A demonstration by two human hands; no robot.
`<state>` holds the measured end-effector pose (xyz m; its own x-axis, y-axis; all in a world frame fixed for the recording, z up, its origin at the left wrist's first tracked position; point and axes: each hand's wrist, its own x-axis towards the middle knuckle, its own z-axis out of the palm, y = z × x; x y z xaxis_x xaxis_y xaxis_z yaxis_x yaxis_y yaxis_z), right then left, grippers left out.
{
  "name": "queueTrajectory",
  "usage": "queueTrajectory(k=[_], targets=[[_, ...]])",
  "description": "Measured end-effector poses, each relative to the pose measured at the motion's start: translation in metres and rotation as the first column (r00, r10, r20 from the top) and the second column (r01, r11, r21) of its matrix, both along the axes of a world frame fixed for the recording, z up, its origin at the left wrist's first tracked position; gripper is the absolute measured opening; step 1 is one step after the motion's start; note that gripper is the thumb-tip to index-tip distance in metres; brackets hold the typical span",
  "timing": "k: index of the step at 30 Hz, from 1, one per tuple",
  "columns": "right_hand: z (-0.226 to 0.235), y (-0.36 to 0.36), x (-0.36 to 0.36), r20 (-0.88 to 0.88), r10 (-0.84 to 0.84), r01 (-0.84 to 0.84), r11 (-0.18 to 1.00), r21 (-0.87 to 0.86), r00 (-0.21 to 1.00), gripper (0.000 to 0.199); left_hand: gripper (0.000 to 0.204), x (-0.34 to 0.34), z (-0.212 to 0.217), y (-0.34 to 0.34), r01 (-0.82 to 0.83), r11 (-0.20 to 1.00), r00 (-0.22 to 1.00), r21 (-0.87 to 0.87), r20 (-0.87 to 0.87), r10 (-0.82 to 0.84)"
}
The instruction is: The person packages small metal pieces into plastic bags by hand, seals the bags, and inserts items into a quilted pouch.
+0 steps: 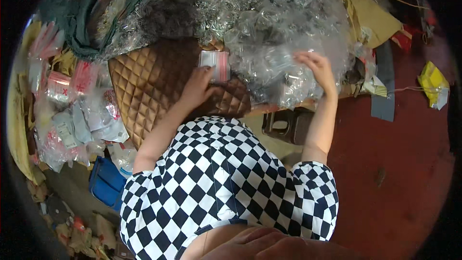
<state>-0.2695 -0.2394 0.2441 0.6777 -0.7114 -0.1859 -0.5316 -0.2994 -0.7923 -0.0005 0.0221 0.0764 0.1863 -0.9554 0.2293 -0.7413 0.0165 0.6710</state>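
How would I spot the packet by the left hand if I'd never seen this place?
Find the brown quilted cloth in front of the checkered shirt. Toward its far right part, by the left hand, lies a small rectangular clear plastic packet. Red stripes along its right side set it apart from the colourless clear plastic pieces heaped beside it.

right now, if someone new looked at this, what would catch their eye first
Probably the black-and-white checked shirt filling the lower middle. Then the glittering heap of clear plastic across the top, with the right hand over its right part. Near the centre, the left hand touches a small clear packet with red stripes on a brown quilted cover.
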Motion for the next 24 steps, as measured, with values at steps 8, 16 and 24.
queueTrajectory(k=[8, 16, 24], targets=[[-0.094, -0.133, -0.071, -0.13, -0.223, 0.188, 0.953, -0.239, 0.966, 0.029, 0.049, 0.001, -0.101, -0.025, 0.041, 0.954, 0.941, 0.296, 0.31, -0.137], [-0.096, -0.217, 0.11, 0.057, -0.031, 0.058, 0.813, -0.579, 0.998, 0.042, 0.023, 0.012, -0.062, -0.007, -0.115, 0.926, 0.993, 0.361, 0.051, 0.104], [-0.287, -0.406, 0.181, 0.106, -0.4, 0.404, 0.914, -0.024, 0.911, 0.019, 0.022, 0.018, -0.057, -0.023, -0.149, 0.872, 0.983, 0.466, -0.025, 0.181]])
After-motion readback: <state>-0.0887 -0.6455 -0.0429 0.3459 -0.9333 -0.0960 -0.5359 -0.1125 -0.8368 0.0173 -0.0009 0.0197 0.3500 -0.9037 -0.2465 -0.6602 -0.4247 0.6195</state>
